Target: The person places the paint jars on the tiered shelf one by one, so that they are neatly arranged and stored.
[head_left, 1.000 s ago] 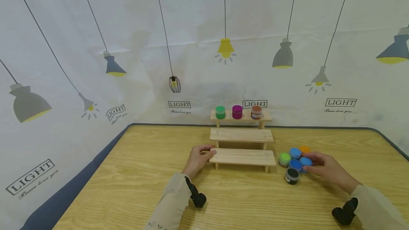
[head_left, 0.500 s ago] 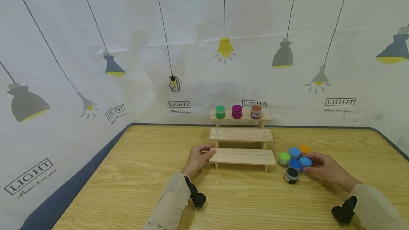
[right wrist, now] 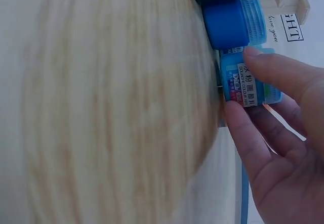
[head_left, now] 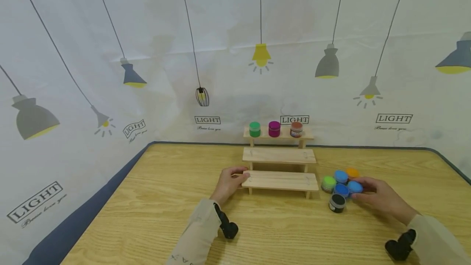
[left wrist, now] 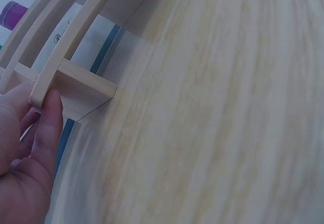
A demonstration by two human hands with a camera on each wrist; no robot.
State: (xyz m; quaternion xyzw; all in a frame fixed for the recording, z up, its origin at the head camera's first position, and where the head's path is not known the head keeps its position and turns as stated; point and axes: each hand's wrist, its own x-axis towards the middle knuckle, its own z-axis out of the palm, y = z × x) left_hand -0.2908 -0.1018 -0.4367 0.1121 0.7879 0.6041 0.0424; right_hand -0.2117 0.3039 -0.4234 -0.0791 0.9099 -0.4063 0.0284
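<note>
Blue jar [right wrist: 246, 82] gripped by right fingers [right wrist: 248, 135], parted its width, wooden shelf [head_left: 280, 180] pinched by left fingers [left wrist: 47, 128]

Backdrop [head_left: 228, 19]: white, creased sheet | Printed yellow lamp [head_left: 261, 54]: near centre, rays beneath its bulb | Printed wire-cage lamp [head_left: 202, 97]: hangs lower, to its left | Boxed lettering [head_left: 394, 118]: reads "LIGHT", repeated | Tabletop [head_left: 294, 232]: pale wood grain, bordered at rear by a dark blue strip [head_left: 195, 143]

A pale wooden three-tiered stand [head_left: 279, 155] is gripped at the left end of its lowest shelf [head_left: 280, 180]; to its right, a round, light-blue, labelled plastic paint jar [head_left: 355, 187] is pinched, lid upward.
</note>
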